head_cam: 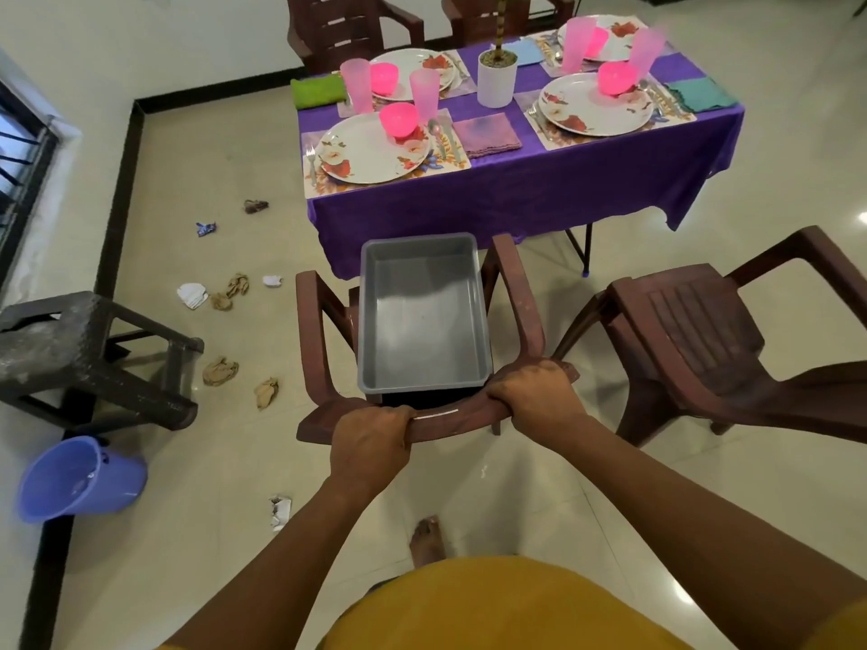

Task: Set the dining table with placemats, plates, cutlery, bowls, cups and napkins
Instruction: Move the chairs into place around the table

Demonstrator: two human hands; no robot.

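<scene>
My left hand (370, 438) and my right hand (535, 391) both grip the top of the backrest of a brown plastic chair (518, 293). A grey plastic tub (422, 312), with nothing in it, sits on that chair's seat. Beyond it stands the dining table under a purple cloth (516, 190). On the cloth lie floral placemats with floral plates (370, 150), pink bowls (399, 119), pink cups (424, 93), cutlery (441, 138) and napkins (488, 133). A white pot with a plant (496, 79) stands mid-table.
A second brown chair (694, 330) stands to the right, and two more behind the table. On the left are a dark stool (89, 349) and a tipped blue bucket (79, 480). Crumpled scraps (220, 370) litter the floor. My bare foot (427, 539) shows below.
</scene>
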